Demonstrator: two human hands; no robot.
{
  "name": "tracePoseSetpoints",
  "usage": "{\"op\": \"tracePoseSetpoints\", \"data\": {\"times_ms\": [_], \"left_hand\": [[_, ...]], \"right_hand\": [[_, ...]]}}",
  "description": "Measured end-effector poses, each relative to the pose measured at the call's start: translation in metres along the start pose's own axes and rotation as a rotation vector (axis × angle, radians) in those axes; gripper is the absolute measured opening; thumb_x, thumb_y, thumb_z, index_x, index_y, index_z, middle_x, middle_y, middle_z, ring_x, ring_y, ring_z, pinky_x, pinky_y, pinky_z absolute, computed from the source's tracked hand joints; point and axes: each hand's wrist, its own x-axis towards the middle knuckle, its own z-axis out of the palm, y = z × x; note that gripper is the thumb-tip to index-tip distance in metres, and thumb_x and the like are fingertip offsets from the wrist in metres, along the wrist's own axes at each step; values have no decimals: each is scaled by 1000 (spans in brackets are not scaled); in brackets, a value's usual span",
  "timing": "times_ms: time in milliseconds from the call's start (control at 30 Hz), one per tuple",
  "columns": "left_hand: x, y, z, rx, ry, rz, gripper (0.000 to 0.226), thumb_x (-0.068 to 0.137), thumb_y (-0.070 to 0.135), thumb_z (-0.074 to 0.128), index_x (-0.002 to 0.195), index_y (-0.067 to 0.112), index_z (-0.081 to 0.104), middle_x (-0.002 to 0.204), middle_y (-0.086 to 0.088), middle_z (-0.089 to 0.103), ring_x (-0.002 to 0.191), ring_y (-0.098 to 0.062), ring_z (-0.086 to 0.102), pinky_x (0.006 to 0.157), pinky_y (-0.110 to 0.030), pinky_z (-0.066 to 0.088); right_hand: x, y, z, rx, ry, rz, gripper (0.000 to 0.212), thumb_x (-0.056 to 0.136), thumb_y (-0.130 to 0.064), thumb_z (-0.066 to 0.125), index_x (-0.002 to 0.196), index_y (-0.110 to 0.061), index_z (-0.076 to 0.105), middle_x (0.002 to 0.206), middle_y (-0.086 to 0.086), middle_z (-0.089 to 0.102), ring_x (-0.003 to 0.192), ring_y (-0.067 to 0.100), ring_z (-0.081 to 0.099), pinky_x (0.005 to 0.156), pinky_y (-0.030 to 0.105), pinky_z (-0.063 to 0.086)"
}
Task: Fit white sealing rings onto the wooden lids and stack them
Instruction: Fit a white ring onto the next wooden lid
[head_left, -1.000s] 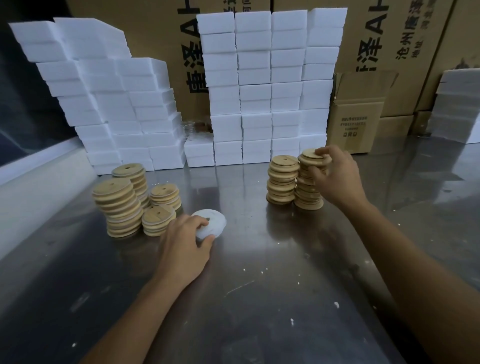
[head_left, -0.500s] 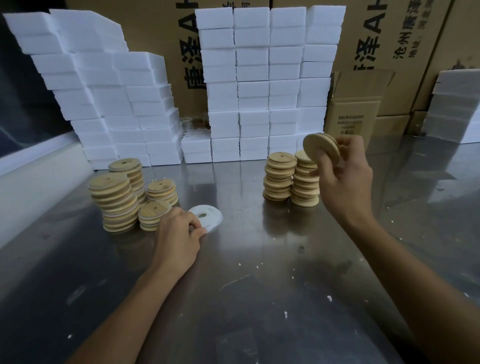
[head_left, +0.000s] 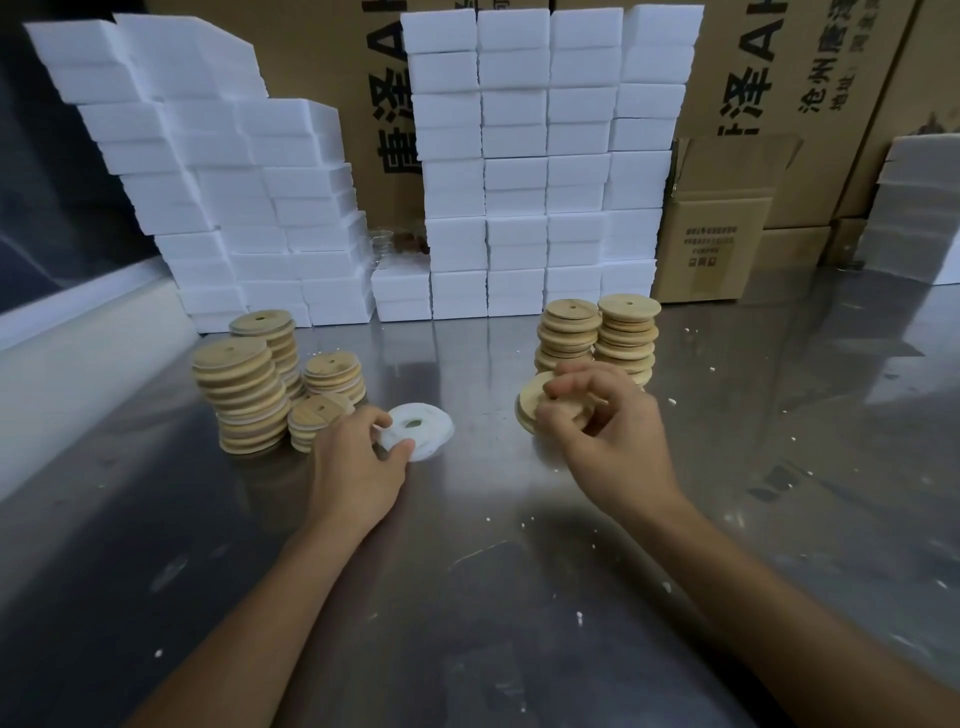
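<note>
My right hand (head_left: 605, 436) grips a round wooden lid (head_left: 535, 402), tilted, just above the metal table (head_left: 493, 571) in front of two stacks of plain wooden lids (head_left: 597, 338). My left hand (head_left: 358, 462) pinches the near edge of a small pile of white sealing rings (head_left: 421, 423) lying flat on the table. To the left stand several stacks of lids with white rings fitted (head_left: 244, 395), two tall and two short.
Walls of white foam blocks (head_left: 540, 166) line the back of the table, with another pile at the left (head_left: 208, 171) and one at the far right (head_left: 919, 208). Cardboard boxes (head_left: 717, 228) stand behind. White crumbs dot the table.
My right hand took a lid off the right stack, lifted it, then brought it down and toward the middle. My left hand stayed at the white rings, its fingers now pinching their edge.
</note>
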Motion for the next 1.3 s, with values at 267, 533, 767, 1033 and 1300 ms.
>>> {"op": "tracePoseSetpoints", "data": {"times_ms": [267,533,767,1033,1300], "left_hand": [[2,-2,-2,-159,52,-227,19,75,13,81,86,15,66,76,4,65,75,-15,63,71,-26,44],[4,-4,-4,-277,134,-244,16,81,0,71,86,15,72,75,2,67,73,-16,63,71,-32,54],[1,3,-12,-326,54,1,13,90,8,64,90,16,75,83,1,71,76,-13,63,68,-24,45],[-14,35,-19,-549,-145,108,22,84,13,73,74,32,74,73,11,73,65,-4,63,72,-38,56],[-23,46,-9,-656,-178,50,10,87,10,69,78,13,70,85,-5,72,71,-19,67,58,-21,54]], "right_hand": [[-3,4,-2,-48,-46,0,39,83,-13,77,117,-25,63,99,-6,70,92,10,68,85,37,58],[-2,9,-3,-66,-46,9,26,80,-17,81,100,-24,67,95,-11,71,91,11,68,82,41,59],[1,16,-3,-34,9,-33,21,89,-4,66,84,-24,67,83,-14,70,80,7,68,70,23,53],[-1,13,-4,66,-88,75,13,85,-31,73,91,-20,74,86,-5,74,86,15,69,78,30,54],[-9,7,5,73,-178,-2,2,85,-14,76,87,-15,76,82,-1,75,78,19,71,77,47,58]]}}
